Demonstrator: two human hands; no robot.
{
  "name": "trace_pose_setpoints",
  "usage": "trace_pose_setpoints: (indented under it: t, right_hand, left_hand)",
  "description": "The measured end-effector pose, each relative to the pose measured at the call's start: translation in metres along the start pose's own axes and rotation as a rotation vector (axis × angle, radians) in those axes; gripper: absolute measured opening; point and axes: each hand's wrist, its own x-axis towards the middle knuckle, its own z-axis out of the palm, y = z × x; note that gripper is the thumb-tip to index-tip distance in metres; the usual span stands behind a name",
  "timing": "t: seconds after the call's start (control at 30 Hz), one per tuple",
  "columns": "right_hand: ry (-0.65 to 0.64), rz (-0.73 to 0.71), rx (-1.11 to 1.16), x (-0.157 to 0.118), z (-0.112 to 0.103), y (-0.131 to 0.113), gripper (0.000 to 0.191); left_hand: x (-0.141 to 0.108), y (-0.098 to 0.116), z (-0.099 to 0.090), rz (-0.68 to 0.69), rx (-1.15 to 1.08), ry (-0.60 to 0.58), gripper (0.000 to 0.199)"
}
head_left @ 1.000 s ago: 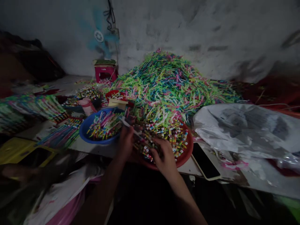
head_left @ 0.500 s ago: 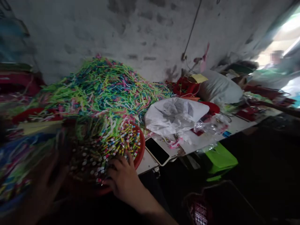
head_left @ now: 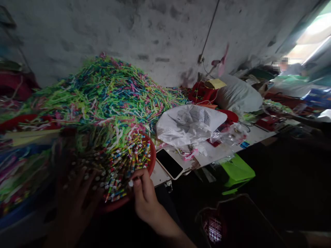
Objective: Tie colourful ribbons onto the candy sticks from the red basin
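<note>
A red basin (head_left: 153, 155) holds many small striped sticks (head_left: 134, 155) with white ends and coloured ribbon tails. Over its right front rim, my right hand (head_left: 145, 194) is closed in a pinch on a small white-ended piece (head_left: 131, 183). My left hand (head_left: 80, 193) lies dim and blurred over the front left of the basin, its fingers spread on the sticks. A blue basin (head_left: 15, 213) with more ribboned sticks stands to the left. Behind the basins rises a large heap of green, pink and blue ribbons (head_left: 113, 89).
A phone (head_left: 169, 163) lies right of the red basin, near the table edge. Beyond it are a white plastic bag (head_left: 190, 124), a red stool (head_left: 203, 93) and a large pale sack (head_left: 239, 94). A green stool (head_left: 238, 172) stands below. Another person (head_left: 287, 67) is at the far right.
The view has shifted slightly. My left hand has moved right, over the sticks in the red basin. My right hand has turned and drawn into a pinch nearer the rim.
</note>
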Motion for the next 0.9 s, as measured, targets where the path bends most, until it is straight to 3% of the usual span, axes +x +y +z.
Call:
trace_pose_setpoints:
  t: [0.1, 0.2, 0.23, 0.43, 0.57, 0.7, 0.8, 0.9]
  right_hand:
    - [-0.19, 0.011, -0.146, -0.003, -0.011, -0.007, 0.015]
    - [-0.32, 0.06, -0.176, -0.008, -0.015, -0.011, 0.015]
    - [-0.321, 0.083, -0.176, -0.011, -0.015, -0.01, 0.015]
    - [-0.159, 0.182, -0.198, -0.023, -0.028, 0.015, 0.016]
    - [-0.086, 0.232, -0.247, -0.018, -0.045, 0.025, 0.019]
    - [-0.193, 0.086, -0.59, -0.002, -0.045, 0.018, 0.041]
    - [-0.349, -0.007, -0.867, 0.017, -0.03, 0.013, 0.04]
    - [-0.385, 0.026, -1.015, 0.034, -0.014, 0.013, 0.032]
  left_hand:
    - [0.014, 0.018, 0.007, 0.081, -0.009, -0.018, 0.057]
    - [0.026, 0.036, 0.01, 0.198, -0.056, -0.204, 0.04]
    - [0.029, 0.042, 0.009, 0.178, -0.058, -0.256, 0.036]
    - [0.031, 0.059, -0.002, -0.034, -0.122, -0.254, 0.024]
    - [0.033, 0.051, -0.009, -0.094, -0.175, -0.06, 0.024]
    - [0.058, 0.031, -0.009, -0.076, -0.134, 0.065, 0.036]
    - [0.089, 0.015, 0.0, -0.136, -0.067, 0.036, 0.037]
    - [0.121, 0.004, 0.013, -0.181, -0.031, -0.07, 0.039]
